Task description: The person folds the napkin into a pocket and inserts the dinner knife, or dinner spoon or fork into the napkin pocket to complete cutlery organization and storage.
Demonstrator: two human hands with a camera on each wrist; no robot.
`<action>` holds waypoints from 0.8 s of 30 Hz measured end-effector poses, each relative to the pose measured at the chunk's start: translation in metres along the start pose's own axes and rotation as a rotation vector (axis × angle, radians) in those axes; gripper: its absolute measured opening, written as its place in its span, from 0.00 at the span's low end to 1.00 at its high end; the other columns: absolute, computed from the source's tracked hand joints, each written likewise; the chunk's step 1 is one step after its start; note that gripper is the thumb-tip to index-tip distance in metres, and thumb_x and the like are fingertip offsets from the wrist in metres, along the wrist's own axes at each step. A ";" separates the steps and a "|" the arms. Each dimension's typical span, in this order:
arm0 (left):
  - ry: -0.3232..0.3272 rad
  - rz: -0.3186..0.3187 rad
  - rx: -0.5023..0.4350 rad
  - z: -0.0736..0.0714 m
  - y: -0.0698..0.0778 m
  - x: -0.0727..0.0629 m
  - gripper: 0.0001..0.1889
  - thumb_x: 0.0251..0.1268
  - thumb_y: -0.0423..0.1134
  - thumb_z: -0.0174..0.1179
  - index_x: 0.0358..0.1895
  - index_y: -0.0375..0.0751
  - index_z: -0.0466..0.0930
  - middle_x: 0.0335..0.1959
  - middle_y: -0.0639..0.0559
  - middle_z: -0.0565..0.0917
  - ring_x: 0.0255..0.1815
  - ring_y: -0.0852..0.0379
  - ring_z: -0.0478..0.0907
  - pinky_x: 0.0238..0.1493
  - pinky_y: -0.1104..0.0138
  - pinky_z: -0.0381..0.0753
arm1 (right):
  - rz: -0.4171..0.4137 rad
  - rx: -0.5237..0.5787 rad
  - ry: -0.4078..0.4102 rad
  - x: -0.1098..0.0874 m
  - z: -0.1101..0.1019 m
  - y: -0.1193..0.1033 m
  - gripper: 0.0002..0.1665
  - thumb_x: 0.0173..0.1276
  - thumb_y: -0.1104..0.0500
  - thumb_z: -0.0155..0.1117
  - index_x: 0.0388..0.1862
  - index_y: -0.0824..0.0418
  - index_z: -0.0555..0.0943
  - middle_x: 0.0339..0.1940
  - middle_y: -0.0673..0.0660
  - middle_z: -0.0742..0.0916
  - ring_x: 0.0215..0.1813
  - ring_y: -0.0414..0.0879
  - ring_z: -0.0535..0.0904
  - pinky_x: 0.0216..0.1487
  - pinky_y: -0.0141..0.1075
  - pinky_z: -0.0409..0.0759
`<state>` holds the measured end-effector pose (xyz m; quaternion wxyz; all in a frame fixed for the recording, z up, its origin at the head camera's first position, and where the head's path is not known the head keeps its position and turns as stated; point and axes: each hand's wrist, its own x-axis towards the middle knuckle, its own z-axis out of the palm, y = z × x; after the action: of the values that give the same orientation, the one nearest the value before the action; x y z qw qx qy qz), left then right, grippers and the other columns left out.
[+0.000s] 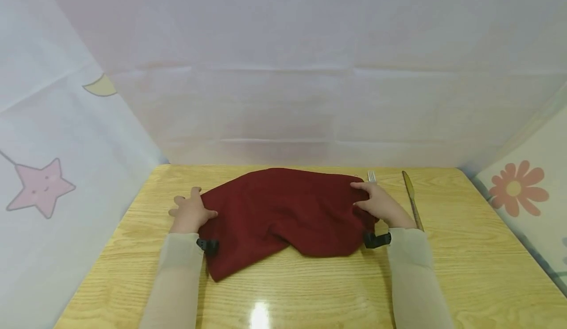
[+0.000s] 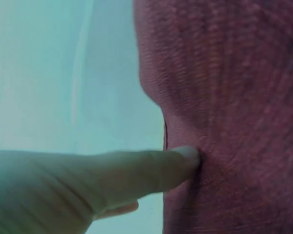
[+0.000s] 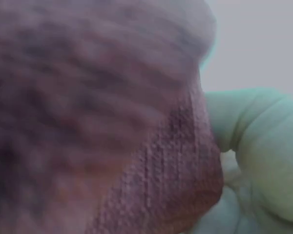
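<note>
A dark red cloth (image 1: 283, 206) lies rumpled across the middle of the table, with a fold near its front edge. At its left edge is my left hand (image 1: 190, 213), its fingers spread beyond the cloth. In the left wrist view, the left thumb (image 2: 151, 168) touches the cloth (image 2: 234, 122) and dents it slightly. My right hand (image 1: 381, 203) grips the cloth's right edge, thumb and forefinger apart. Close up in the right wrist view, the raised cloth (image 3: 171, 165) partly hides the right hand (image 3: 263, 141).
A fork (image 1: 371, 176) shows its tines behind the right hand, the rest being hidden. Farther right lies a table knife (image 1: 412, 196), its handle end near the right wrist. The wooden table (image 1: 478, 250) meets a pale printed backdrop (image 1: 283, 97) behind and at both sides.
</note>
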<state>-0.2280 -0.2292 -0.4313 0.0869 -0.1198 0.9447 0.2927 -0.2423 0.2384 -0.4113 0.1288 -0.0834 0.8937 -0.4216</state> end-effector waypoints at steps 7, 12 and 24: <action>0.084 0.164 -0.096 -0.003 0.000 0.001 0.17 0.62 0.25 0.62 0.53 0.29 0.71 0.52 0.21 0.73 0.49 0.30 0.76 0.45 0.47 0.79 | -0.264 0.146 0.242 -0.004 -0.003 -0.004 0.44 0.75 0.67 0.60 0.83 0.45 0.56 0.85 0.57 0.50 0.80 0.64 0.54 0.67 0.59 0.70; 0.458 0.354 -0.215 -0.004 0.002 0.009 0.07 0.64 0.19 0.55 0.39 0.32 0.76 0.44 0.31 0.77 0.47 0.35 0.76 0.46 0.48 0.75 | -0.331 0.252 0.395 -0.002 -0.005 0.001 0.43 0.76 0.66 0.60 0.83 0.43 0.56 0.85 0.48 0.50 0.77 0.58 0.60 0.62 0.40 0.75; -0.125 0.021 -0.067 -0.010 -0.013 0.002 0.30 0.78 0.52 0.52 0.49 0.18 0.73 0.31 0.34 0.82 0.29 0.45 0.81 0.35 0.58 0.80 | -0.044 -0.039 0.011 -0.007 -0.013 0.013 0.35 0.79 0.52 0.57 0.78 0.64 0.63 0.77 0.72 0.63 0.72 0.68 0.65 0.61 0.56 0.77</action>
<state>-0.2276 -0.2460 -0.4304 0.1385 -0.0944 0.9283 0.3319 -0.2406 0.2583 -0.4124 0.1127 -0.1031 0.9003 -0.4076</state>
